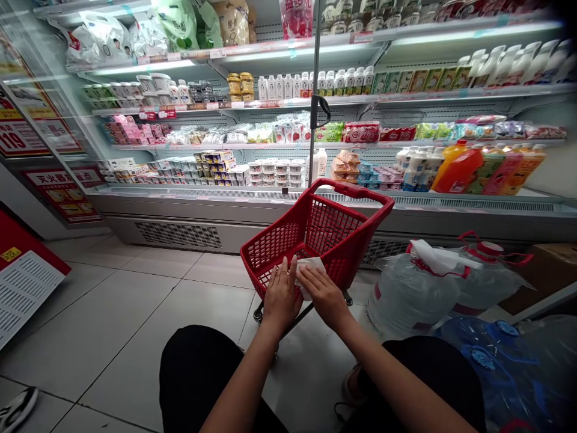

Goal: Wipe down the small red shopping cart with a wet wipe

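A red plastic shopping cart [288, 237] with a mesh basket stands on the floor in front of me, its handle on the far side. My left hand [281, 294] lies on the near rim, fingers stretched out and holding nothing. Beside it my right hand [322, 291] presses a white wipe [314, 263] against the same rim. The fingers lie over the wipe, and part of it sticks out above and below them. No goods show inside the basket.
Behind the cart runs a lit refrigerated display [202, 207] with shelves of dairy and drinks. Large water bottles [417, 294] and blue jugs [496, 355] crowd the right side. A red-and-white unit [27, 282] stands left; another person's shoe [18, 409] shows lower left.
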Tool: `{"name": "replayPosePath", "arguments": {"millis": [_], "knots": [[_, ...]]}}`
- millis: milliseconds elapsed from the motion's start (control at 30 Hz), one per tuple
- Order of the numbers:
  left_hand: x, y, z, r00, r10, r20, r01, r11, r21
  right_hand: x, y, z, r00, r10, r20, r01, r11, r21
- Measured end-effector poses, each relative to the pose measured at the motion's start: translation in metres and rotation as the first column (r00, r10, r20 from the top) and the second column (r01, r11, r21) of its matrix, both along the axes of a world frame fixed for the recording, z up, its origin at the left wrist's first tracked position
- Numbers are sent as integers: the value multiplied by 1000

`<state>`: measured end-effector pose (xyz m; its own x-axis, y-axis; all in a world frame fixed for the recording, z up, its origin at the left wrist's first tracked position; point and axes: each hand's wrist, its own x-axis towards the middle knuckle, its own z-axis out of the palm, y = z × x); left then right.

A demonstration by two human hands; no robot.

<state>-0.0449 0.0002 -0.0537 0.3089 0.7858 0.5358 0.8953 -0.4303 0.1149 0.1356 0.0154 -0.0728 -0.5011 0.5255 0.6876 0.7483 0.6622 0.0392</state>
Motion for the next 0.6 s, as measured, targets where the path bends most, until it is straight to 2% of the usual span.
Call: {"name": "replayPosePath", "arguments": {"millis": [67, 133, 267, 333, 400, 467, 600], "knots": [[-3, 0, 0, 1000, -10, 3, 10, 1000, 1, 0, 0, 2, 999, 40, 26, -40, 999, 6], [-4, 0, 0, 1000, -15, 4, 15, 1000, -3, 12, 6, 5, 997, 57, 46, -58, 998, 5], [-4, -2, 1, 1000, -23, 2, 23, 999, -25, 48, 24, 8, 999, -33, -1, 33, 999, -4], [-2, -2, 1, 1000, -21, -2, 21, 999, -27, 56, 28, 6, 997, -68, -33, 68, 998, -11], [1, -2, 1, 1000, -12, -12, 12, 1000, -22, 51, 25, 3, 996, -74, -50, 73, 997, -21], [3, -2, 1, 1000, -4, -23, 3, 1000, -12, 35, 16, -1, 997, -56, -49, 54, 998, -31], [2, -1, 0, 1000, 1, -21, -2, 1000, -3, -2, 1, -4, 999, 47, -2, -47, 999, -19]]}}
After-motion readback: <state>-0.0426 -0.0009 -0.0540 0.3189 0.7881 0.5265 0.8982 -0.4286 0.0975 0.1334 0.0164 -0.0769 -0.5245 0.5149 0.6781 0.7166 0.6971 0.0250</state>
